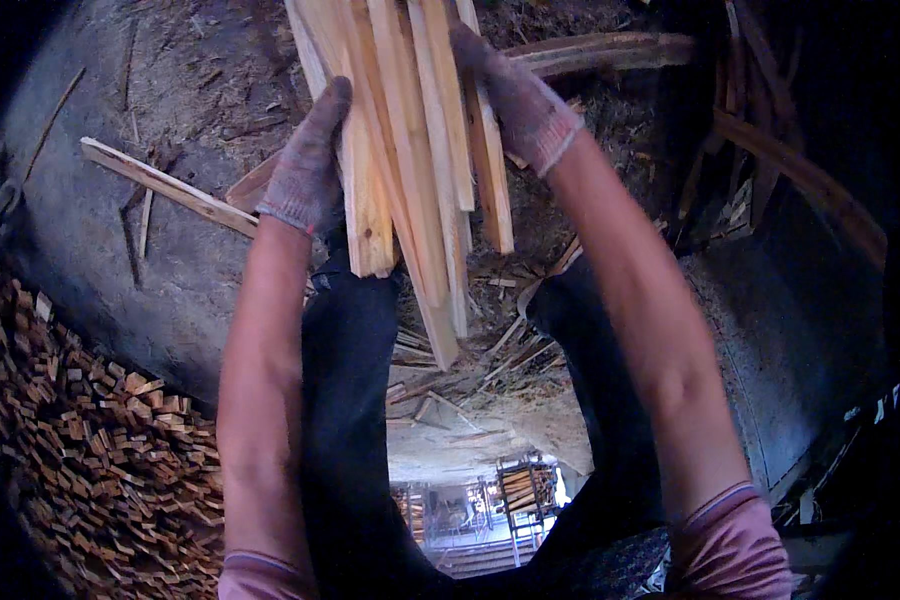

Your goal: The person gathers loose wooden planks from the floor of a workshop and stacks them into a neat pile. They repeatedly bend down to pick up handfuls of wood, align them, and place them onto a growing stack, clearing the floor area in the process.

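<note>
Along wooden strips [410,150], gloved hands [308,165] [525,105] grip opposite sides — arms [265,370] [650,310] outstretched.

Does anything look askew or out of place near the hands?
Yes. The wooden strips between the left hand and right hand look askew: their near ends are staggered and they splay at different angles. Loose scraps also litter the ground between the legs.
</note>
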The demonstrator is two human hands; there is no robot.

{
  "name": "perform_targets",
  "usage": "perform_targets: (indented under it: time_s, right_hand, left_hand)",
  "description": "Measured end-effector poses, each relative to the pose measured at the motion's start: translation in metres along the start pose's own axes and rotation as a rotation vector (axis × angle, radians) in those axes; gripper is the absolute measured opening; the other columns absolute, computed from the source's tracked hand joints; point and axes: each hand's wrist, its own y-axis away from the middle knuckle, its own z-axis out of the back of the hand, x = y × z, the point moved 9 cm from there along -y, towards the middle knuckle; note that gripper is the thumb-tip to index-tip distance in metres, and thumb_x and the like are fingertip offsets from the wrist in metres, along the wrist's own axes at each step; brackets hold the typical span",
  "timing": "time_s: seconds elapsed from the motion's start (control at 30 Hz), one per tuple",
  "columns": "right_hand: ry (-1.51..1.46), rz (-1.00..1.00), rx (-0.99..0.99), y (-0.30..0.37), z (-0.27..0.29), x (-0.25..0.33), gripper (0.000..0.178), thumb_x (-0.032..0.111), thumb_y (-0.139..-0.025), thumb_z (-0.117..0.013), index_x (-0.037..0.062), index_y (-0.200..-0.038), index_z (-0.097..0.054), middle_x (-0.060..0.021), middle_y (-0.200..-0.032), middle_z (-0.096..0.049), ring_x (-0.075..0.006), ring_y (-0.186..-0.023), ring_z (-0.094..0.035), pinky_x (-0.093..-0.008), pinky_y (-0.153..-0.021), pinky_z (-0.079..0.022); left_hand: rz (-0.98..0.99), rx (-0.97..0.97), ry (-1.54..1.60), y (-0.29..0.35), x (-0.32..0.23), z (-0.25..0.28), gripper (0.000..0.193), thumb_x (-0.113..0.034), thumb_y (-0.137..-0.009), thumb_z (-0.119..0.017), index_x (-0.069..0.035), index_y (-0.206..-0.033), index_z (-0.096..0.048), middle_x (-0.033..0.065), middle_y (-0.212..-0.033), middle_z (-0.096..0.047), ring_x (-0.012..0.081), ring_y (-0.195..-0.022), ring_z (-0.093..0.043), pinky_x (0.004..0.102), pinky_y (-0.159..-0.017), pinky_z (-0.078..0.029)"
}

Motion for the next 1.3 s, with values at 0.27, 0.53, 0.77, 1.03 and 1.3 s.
perform_targets:
  time_s: [0.27, 0.53, 0.77, 1.03, 1.3]
  right_hand:
    - [-0.109, -0.295, -0.088, 0.049, 0.008, -0.024, 0.084, 0.066, -0.096, -0.061, 0.0001, -0.147, -0.052, -0.0104, -0.140, -0.062, -0.0168, -0.125, -0.060, -0.0323, -0.108, -0.048]
    - [-0.312, -0.315, 0.025, 0.047, 0.011, -0.071, 0.087, 0.068, -0.094, -0.062, 0.0073, -0.154, -0.046, -0.0095, -0.146, -0.059, -0.0200, -0.131, -0.058, -0.0385, -0.109, -0.051]
    - [-0.157, -0.259, 0.009, 0.082, 0.004, -0.038, 0.092, 0.067, -0.088, -0.071, 0.0040, -0.151, -0.049, -0.0132, -0.140, -0.063, -0.0214, -0.123, -0.065, -0.0387, -0.104, -0.055]
    - [-0.212, -0.514, -0.052, 0.186, -0.048, 0.117, 0.098, 0.067, -0.079, -0.080, -0.0065, -0.138, -0.057, -0.0231, -0.122, -0.071, -0.0274, -0.101, -0.075, -0.0403, -0.092, -0.062]
    - [-0.185, -0.774, -0.130, 0.274, -0.126, 0.237, 0.087, 0.059, -0.085, -0.078, -0.0035, -0.142, -0.055, -0.0217, -0.127, -0.070, -0.0262, -0.104, -0.075, -0.0416, -0.093, -0.062]
  left_hand:
    - [-0.064, -0.070, -0.001, 0.012, 0.055, -0.002, 0.068, -0.045, -0.095, -0.073, -0.003, -0.144, -0.053, 0.0119, -0.136, -0.064, 0.0250, -0.123, -0.062, 0.0414, -0.108, -0.050]
    - [-0.032, -0.032, -0.299, 0.009, 0.060, 0.007, 0.067, -0.040, -0.093, -0.076, 0.001, -0.141, -0.054, 0.0104, -0.131, -0.065, 0.0224, -0.118, -0.065, 0.0375, -0.102, -0.053]
    - [-0.039, -0.046, -0.212, 0.047, 0.048, -0.028, 0.068, -0.043, -0.092, -0.076, 0.003, -0.139, -0.056, 0.0141, -0.125, -0.069, 0.0236, -0.113, -0.069, 0.0382, -0.098, -0.057]
    - [0.086, -0.070, -0.054, 0.165, 0.010, -0.133, 0.072, -0.050, -0.096, -0.071, 0.006, -0.139, -0.056, 0.0128, -0.129, -0.067, 0.0201, -0.113, -0.068, 0.0328, -0.100, -0.054]
    - [0.276, -0.052, 0.144, 0.313, -0.041, -0.217, 0.080, -0.059, -0.099, -0.062, -0.001, -0.152, -0.045, 0.0163, -0.145, -0.059, 0.0241, -0.127, -0.063, 0.0362, -0.110, -0.049]
